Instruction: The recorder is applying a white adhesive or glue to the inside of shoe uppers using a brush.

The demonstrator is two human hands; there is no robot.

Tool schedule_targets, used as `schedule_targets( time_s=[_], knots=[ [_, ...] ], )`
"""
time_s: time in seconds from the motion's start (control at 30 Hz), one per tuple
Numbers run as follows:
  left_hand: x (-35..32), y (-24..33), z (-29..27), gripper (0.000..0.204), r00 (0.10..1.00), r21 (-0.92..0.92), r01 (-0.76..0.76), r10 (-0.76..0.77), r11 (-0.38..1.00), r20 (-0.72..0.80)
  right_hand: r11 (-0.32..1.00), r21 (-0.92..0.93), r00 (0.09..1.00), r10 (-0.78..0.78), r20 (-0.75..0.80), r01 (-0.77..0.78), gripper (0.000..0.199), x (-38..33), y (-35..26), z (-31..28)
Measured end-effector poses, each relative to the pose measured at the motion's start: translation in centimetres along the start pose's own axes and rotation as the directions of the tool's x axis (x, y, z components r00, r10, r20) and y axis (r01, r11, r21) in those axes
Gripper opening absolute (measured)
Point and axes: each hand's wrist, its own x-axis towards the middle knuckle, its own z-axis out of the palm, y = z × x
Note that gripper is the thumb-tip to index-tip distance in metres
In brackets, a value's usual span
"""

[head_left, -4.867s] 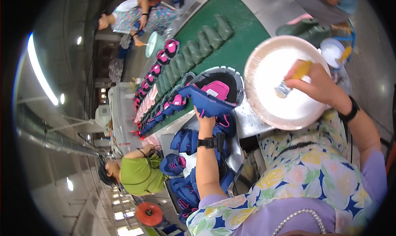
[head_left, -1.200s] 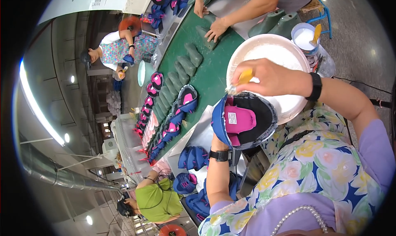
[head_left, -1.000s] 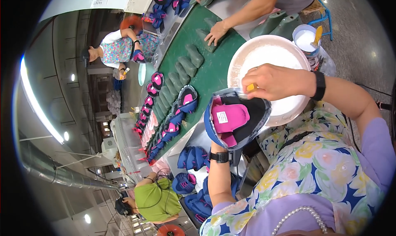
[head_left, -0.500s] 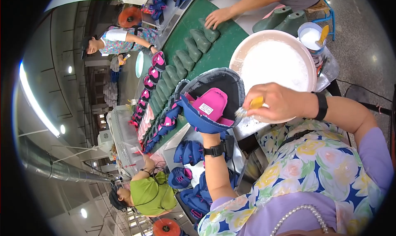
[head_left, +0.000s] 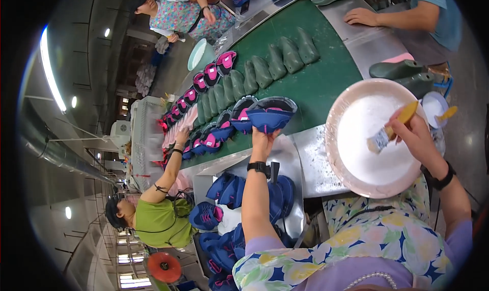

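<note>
At the near end of a row of blue shoe uppers (head_left: 210,137) on the green conveyor belt (head_left: 326,82), my left hand (head_left: 263,142) grips a blue shoe upper (head_left: 270,120) with a dark lining and some pink inside. Its fingers are partly hidden under the upper. My right hand (head_left: 413,139) is closed round the yellow handle of a flat paintbrush (head_left: 391,130). The whitish bristles point down-left over white liquid (head_left: 364,156) in a pale pink basin (head_left: 335,158); whether they touch it I cannot tell.
Green shoe lasts (head_left: 261,73) line the belt, with more uppers beyond. Blue shoes (head_left: 206,215) are stacked near my left forearm. A small pot (head_left: 434,106) with another brush stands right of the basin. Co-workers sit or stand left, far left and far right.
My left hand has lowered the upper toward the belt row. My right hand has moved the brush from the upper's rim to above the basin. The far-right person's hand has left the lasts.
</note>
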Motion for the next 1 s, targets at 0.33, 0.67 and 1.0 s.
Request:
schedule_targets(
  time_s=[0.33, 0.67, 1.0],
  knots=[
    [7.9, -0.8, -21.2, 0.058, 0.858, 0.452, 0.187, 0.079, 0.872, -0.507, 0.982, 0.078, 0.945, 0.144, 0.293, -0.174, 0.014, 2.4, -0.1, 2.0],
    [-18.3, 5.0, -12.8, 0.074, 0.857, 0.93, -0.366, -0.402, -0.035, 0.322, 0.986, -0.153, 0.967, 0.102, 0.234, -0.067, 0.016, 2.0, -0.3, 2.0],
    [-28.3, 2.7, -14.4, 0.059, 0.985, 0.994, -0.071, -0.163, -0.079, 0.058, 0.995, -0.094, 0.957, 0.053, 0.285, -0.027, 0.019, -0.9, 0.3, 4.0]
  ],
)
